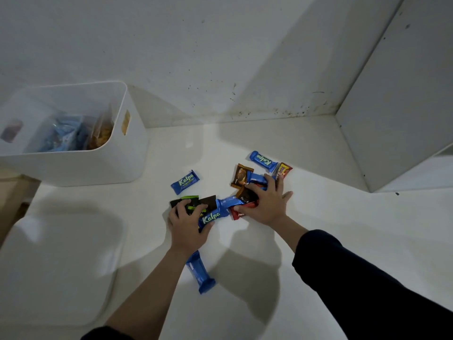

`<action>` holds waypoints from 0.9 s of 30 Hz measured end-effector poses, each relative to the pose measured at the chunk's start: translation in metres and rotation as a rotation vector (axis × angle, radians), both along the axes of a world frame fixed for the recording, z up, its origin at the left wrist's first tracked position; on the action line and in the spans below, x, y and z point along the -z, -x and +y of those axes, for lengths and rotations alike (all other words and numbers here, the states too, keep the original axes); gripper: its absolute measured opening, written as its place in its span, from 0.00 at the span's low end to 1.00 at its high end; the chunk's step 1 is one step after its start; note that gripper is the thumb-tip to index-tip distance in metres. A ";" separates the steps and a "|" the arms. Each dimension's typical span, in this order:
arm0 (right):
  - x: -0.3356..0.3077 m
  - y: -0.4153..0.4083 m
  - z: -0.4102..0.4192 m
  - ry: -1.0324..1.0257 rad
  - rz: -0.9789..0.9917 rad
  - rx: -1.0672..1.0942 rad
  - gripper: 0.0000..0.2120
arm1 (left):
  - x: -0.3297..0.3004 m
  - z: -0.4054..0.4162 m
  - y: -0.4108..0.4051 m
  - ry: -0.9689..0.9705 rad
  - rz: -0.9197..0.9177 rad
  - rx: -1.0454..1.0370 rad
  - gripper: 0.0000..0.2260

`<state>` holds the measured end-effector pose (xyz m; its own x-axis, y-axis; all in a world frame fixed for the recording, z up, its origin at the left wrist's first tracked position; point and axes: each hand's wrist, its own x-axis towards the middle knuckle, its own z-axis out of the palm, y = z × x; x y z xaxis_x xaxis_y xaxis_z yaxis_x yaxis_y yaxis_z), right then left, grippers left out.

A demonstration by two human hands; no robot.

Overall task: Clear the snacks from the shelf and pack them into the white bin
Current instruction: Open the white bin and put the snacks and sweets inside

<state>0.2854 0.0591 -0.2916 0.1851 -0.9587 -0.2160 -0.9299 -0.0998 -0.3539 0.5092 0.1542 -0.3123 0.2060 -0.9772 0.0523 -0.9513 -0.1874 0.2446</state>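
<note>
Gathering loose snacks on the shelf [318,229].
Left hand [187,225] curled on a Kalpa bar [210,217], right hand [266,203] splayed over wrappers (grip unclear); next: lift into white bin [117,165].

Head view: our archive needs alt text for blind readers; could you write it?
Two bare hands, left hand and right hand, gather small wrapped snacks scattered on a white shelf. A white bin at upper left already holds several packets.
</note>
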 end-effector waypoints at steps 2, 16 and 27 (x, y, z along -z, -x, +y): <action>0.004 -0.004 0.008 0.090 -0.026 0.019 0.32 | 0.002 0.001 -0.002 0.035 -0.029 0.022 0.21; -0.017 -0.009 0.033 0.040 -0.261 0.165 0.12 | -0.026 -0.015 -0.010 -0.054 0.333 0.051 0.08; -0.102 -0.045 0.033 -0.097 -0.808 0.397 0.17 | -0.100 -0.021 -0.043 0.049 0.561 0.084 0.09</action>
